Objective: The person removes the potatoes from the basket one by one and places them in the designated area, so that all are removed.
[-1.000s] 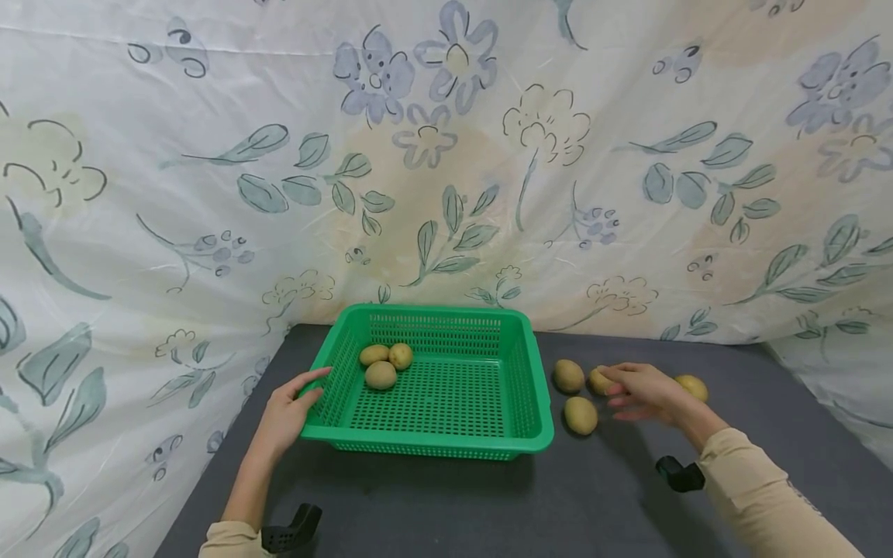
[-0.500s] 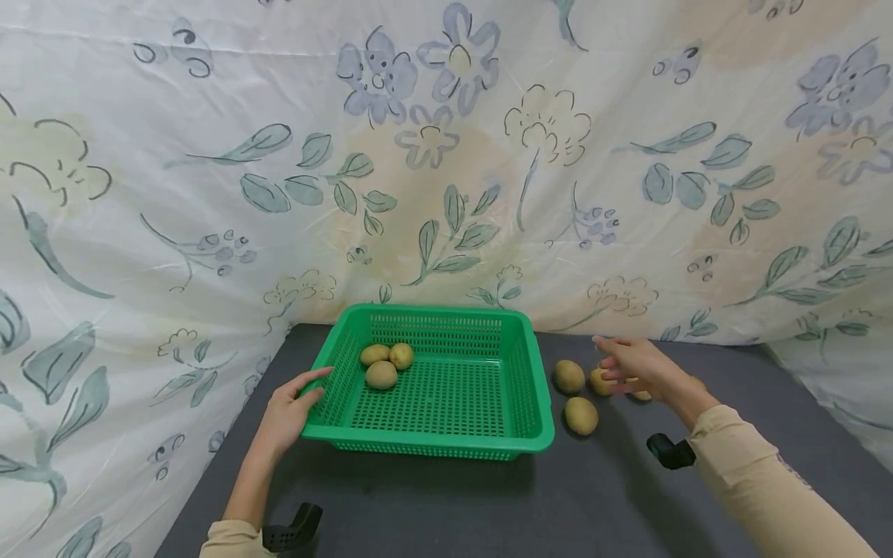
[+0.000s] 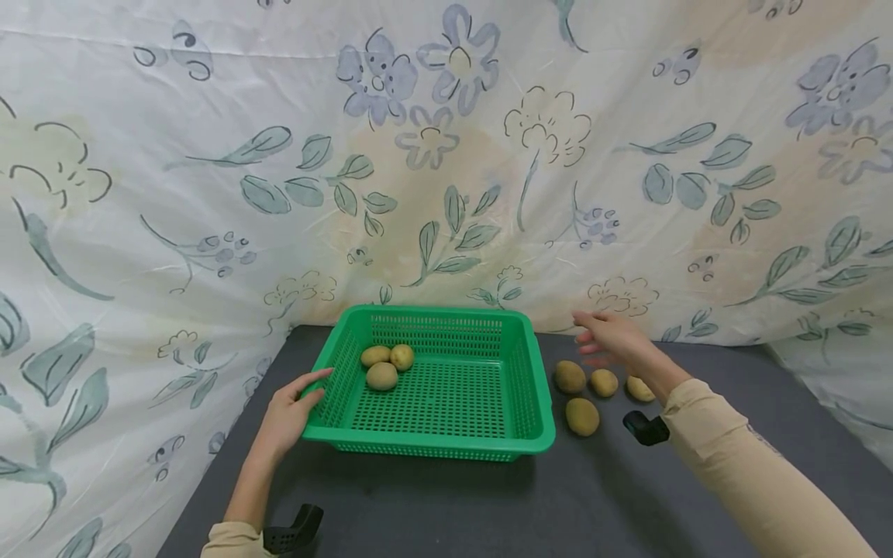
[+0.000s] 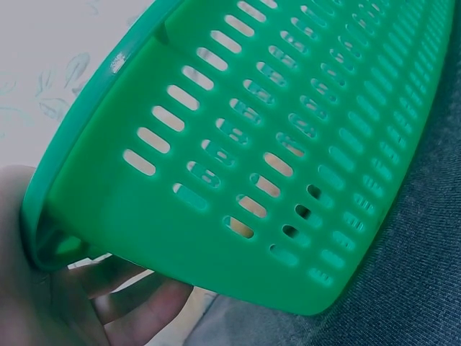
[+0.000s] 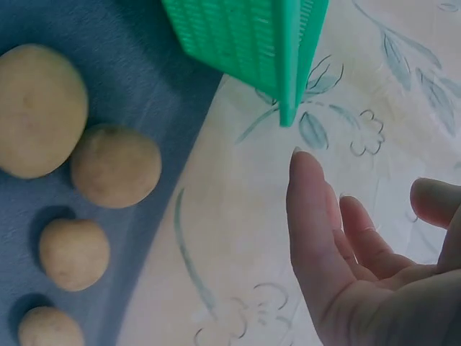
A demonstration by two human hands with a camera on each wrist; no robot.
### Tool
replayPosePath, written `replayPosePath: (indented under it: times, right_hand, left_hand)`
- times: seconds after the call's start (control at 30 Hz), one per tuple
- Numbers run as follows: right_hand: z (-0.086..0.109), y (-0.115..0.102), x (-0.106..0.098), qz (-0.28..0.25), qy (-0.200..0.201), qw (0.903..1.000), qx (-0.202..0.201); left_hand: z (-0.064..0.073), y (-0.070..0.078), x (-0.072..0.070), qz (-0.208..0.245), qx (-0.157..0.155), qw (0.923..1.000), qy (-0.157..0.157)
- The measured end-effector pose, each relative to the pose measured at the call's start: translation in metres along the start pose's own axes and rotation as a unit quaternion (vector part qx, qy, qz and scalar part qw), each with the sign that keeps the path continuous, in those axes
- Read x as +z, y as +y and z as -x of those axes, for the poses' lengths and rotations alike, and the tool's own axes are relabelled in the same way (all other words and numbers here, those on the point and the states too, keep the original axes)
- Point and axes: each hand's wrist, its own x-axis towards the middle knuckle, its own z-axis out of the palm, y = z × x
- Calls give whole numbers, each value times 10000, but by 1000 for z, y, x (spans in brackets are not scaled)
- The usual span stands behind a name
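Observation:
My left hand (image 3: 284,416) grips the left rim of a green plastic basket (image 3: 425,443). In the left wrist view its fingers (image 4: 155,311) are under the rim, beside the slotted basket wall (image 4: 108,216). Three potatoes (image 3: 381,376) sit together inside, near the back left corner. My right hand (image 3: 612,339) is raised beyond the potatoes on the right, holding nothing. In the right wrist view its fingers (image 5: 313,223) are loosely extended, with the basket's corner (image 5: 287,94) ahead of them.
Several potatoes lie on the dark table (image 3: 446,511) right of the basket, including a front one (image 3: 582,417), a back one (image 3: 570,377) and a small one (image 3: 603,383). A flower-patterned cloth (image 3: 446,232) hangs behind the table.
My right hand has lifted away from the potatoes, moving back and to the left, and uncovered the small one. The left hand and basket have stayed in place.

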Motion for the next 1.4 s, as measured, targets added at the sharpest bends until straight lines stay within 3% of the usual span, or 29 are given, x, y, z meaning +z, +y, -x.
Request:
replayPosePath:
  times: [0.43,0.83,1.4]
  right_hand:
    - [-7,-29,14,169,-172,9997,-50]
    - [-16,-57,40,230,-254,9992,-194]
    - [-40,-69,76,-510,-625,9967,33]
  left_hand:
    - [1,-2,1,48,-3,10000,5]
    - [4,1,0,143,-83,9999,29]
    - [-2,-2,1,191,10,9998,3]
